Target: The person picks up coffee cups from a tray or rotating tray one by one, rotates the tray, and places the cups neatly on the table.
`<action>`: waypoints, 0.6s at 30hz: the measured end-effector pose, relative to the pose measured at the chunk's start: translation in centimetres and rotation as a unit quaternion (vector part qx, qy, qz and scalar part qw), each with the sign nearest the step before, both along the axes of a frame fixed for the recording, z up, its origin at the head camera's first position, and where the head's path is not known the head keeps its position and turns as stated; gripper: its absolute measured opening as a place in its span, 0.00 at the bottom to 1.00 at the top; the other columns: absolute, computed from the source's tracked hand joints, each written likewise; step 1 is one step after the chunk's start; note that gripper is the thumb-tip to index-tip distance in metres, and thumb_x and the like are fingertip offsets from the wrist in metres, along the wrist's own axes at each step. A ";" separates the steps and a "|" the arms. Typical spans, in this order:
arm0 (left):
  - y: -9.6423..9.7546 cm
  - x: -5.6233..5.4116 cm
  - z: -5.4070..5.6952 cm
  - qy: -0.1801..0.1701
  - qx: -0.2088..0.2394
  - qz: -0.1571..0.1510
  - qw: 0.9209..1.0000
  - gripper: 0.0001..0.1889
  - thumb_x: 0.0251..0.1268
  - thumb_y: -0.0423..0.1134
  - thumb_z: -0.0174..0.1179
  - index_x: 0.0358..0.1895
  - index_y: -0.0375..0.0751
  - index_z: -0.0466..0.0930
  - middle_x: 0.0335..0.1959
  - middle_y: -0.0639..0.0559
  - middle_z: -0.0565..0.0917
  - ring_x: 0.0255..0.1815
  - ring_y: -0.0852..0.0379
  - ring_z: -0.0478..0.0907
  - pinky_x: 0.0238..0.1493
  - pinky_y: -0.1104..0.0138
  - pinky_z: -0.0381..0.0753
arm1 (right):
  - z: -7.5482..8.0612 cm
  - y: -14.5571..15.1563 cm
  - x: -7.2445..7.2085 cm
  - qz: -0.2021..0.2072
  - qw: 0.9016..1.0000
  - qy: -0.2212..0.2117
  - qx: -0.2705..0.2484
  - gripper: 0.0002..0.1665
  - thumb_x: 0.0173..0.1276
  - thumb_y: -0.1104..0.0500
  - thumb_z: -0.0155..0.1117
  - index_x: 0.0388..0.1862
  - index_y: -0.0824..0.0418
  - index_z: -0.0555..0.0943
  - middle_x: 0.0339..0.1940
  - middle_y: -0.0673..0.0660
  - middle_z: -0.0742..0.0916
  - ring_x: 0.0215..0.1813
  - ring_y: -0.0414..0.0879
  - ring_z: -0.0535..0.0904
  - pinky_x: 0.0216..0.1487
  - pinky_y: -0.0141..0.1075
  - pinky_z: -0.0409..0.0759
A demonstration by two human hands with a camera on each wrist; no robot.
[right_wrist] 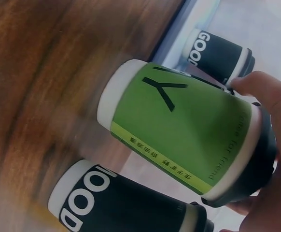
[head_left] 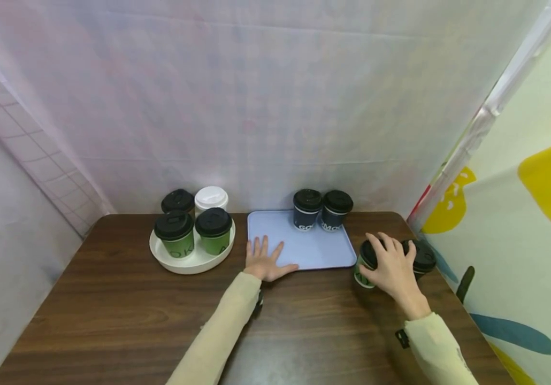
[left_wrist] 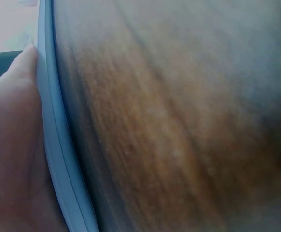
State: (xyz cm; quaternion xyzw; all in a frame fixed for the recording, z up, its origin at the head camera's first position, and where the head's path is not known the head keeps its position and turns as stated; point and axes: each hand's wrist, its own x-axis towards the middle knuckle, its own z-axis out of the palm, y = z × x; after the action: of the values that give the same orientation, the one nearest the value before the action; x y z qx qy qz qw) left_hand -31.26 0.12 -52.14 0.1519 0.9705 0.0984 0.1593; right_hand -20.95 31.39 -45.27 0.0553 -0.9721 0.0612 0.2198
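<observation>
- The right hand (head_left: pixel 391 264) is curved over a green cup (right_wrist: pixel 179 130), thumb on one side and fingers on the other, holding it around its black lid (right_wrist: pixel 256 166).
- The green cup is just beyond the tray's near right corner; whether its base touches the table (head_left: pixel 126 315) is hard to tell.
- Because the hold is high, a thumb and fingers set partly below the rim would probably be safer than squeezing the lid, which might pop loose.
- A dark cup (right_wrist: pixel 131 205) is close on the green cup's right; any lift seems best kept straight up, so the knuckles do not knock it.
- The left hand (head_left: pixel 263 264) is flat, fingers spread and holding nothing, over the near left corner of the blue tray (head_left: pixel 321 256). Light, even pressure there should steady it without tipping.
- Two upright navy cups, one (head_left: pixel 306 214) beside the other (head_left: pixel 334 216), occupy the tray's far right; care is due around them.
- Farther left, a round white dish (head_left: pixel 190 270) bears four lidded cups.
</observation>
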 end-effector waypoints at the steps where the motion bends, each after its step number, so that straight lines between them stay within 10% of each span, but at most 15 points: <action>1: 0.0 0.0 -0.1 0.001 0.000 0.000 1.000 0.51 0.63 0.85 0.37 0.85 0.66 0.41 0.87 0.37 0.34 0.88 0.33 0.30 0.85 0.39 0.25 | 0.1 -0.1 0.0 0.001 1.000 0.004 -0.003 0.49 0.51 0.48 0.83 0.71 0.58 0.73 0.69 0.71 0.78 0.65 0.74 0.74 0.70 0.81 0.52; 18: 0.1 -0.3 -0.9 0.017 0.003 0.000 1.000 0.51 0.60 0.86 0.37 0.85 0.69 0.44 0.87 0.37 0.36 0.88 0.34 0.32 0.85 0.39 0.27 | 3.2 -5.3 -3.7 0.022 1.000 0.004 0.007 0.51 0.56 0.41 0.79 0.75 0.57 0.71 0.73 0.69 0.75 0.70 0.71 0.71 0.71 0.74 0.59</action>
State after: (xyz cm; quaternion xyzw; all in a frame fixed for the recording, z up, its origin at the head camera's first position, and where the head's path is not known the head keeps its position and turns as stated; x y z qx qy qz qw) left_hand -31.56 0.20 -53.03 0.1540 0.9728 0.0989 0.1420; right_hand -24.64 26.12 -42.06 0.0781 -0.9701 0.0588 0.2219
